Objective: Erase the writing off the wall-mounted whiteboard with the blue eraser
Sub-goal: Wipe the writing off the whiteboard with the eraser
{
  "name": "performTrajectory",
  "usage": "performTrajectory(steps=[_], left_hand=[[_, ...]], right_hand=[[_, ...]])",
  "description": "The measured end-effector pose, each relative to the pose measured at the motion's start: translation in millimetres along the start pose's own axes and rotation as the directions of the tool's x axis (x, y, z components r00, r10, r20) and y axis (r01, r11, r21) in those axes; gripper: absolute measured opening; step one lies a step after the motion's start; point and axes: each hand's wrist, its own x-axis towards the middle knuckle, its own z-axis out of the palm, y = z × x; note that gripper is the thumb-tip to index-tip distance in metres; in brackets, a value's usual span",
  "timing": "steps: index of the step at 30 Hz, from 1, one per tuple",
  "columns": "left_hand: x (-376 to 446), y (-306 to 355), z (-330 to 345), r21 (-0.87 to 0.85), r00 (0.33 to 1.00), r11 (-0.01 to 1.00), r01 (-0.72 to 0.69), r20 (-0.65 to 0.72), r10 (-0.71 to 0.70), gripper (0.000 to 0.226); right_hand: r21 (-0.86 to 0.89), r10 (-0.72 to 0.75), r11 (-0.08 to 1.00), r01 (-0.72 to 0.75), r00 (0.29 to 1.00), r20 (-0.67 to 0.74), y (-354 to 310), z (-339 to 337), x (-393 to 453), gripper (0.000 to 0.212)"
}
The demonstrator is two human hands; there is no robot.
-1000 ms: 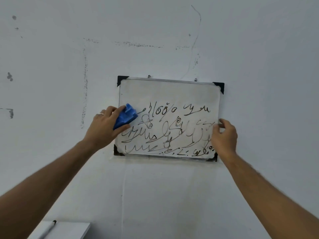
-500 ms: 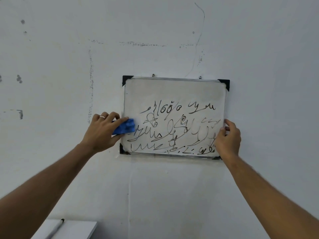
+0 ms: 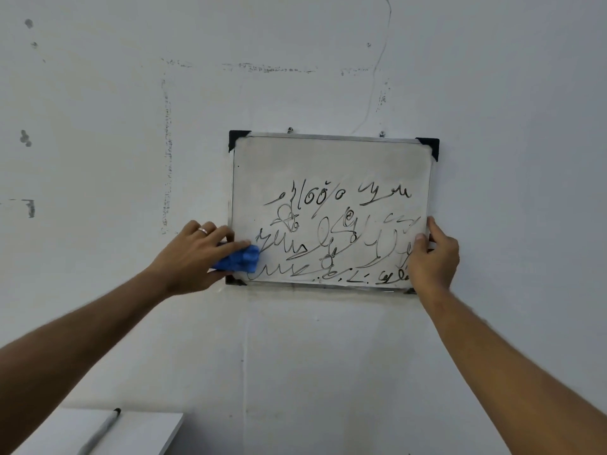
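Nearest, at the lower left, a marker [image 3: 98, 433] lies on a white shelf [image 3: 144, 431], well below the work. Further out, the left hand [image 3: 193, 257] has its fingers curled over the blue eraser [image 3: 239, 260], pressing it flat on the whiteboard [image 3: 328, 159] at the lower left corner, where it touches the start of the lower lines of writing [image 3: 335, 234]. The eraser looks soft and light, probably foam with a lumpy grip side, so it should squash a little under pressure; holding it from the back with fingers spread on top, as here, looks right. The right hand [image 3: 433, 254] grips the board's right edge, thumb on the face and fingers wrapped round the frame, steadying it. The board looks thin and stiff and hangs from two small hooks [image 3: 382, 134], so a hard push could swing it; that grip matters. All the writing is still there, so erasing has barely begun. There is free room to sweep rightward across the lines, bounded by the metal frame and black corner caps [image 3: 238, 139], and by the right thumb covering some marks. The bare wall [image 3: 328, 356] behind is scuffed.
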Motion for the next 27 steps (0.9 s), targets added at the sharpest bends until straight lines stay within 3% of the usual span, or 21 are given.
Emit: performTrajectory(steps=[4, 8, 13, 17, 18, 21, 22, 25, 27], left_hand=[[8, 5, -2, -0.095, 0.976, 0.977, 0.193, -0.086, -0.201, 0.060], [0, 11, 3, -0.022, 0.999, 1.000, -0.015, -0.032, 0.014, 0.066], [8, 6, -4, -0.095, 0.981, 0.982, 0.162, -0.091, -0.171, 0.060], [-7, 17, 6, -0.041, 0.998, 0.998, -0.048, -0.029, 0.047, 0.061], [-6, 9, 3, -0.021, 0.998, 0.999, -0.046, -0.032, 0.045, 0.062], [-4, -7, -3, -0.052, 0.984, 0.987, 0.155, -0.083, -0.159, 0.061], [-5, -4, -3, -0.063, 0.982, 0.984, 0.164, -0.083, -0.169, 0.061], [-6, 10, 3, -0.007, 0.998, 0.999, -0.048, -0.026, 0.048, 0.065], [-2, 1, -4, 0.017, 0.999, 0.999, -0.035, -0.030, 0.036, 0.063]], right_hand=[[-0.016, -0.011, 1.000, 0.011, 1.000, 0.018, 0, -2, -1, 0.044], [-0.025, 0.002, 1.000, -0.001, 1.000, 0.013, -2, -6, 1, 0.041], [-0.040, 0.011, 0.999, -0.010, 1.000, 0.015, 0, -3, -1, 0.049], [-0.050, 0.008, 0.999, -0.007, 1.000, 0.027, 0, -3, 0, 0.050], [-0.053, 0.005, 0.999, -0.003, 0.999, 0.031, -3, -4, -1, 0.048], [-0.062, -0.007, 0.998, 0.009, 0.999, 0.036, -5, -5, -1, 0.045], [-0.060, -0.008, 0.998, 0.011, 0.999, 0.037, -6, -5, -2, 0.045], [-0.059, -0.016, 0.998, 0.018, 0.999, 0.043, -6, -4, -2, 0.046], [-0.056, -0.011, 0.998, 0.014, 0.999, 0.048, -6, -5, -2, 0.046]])
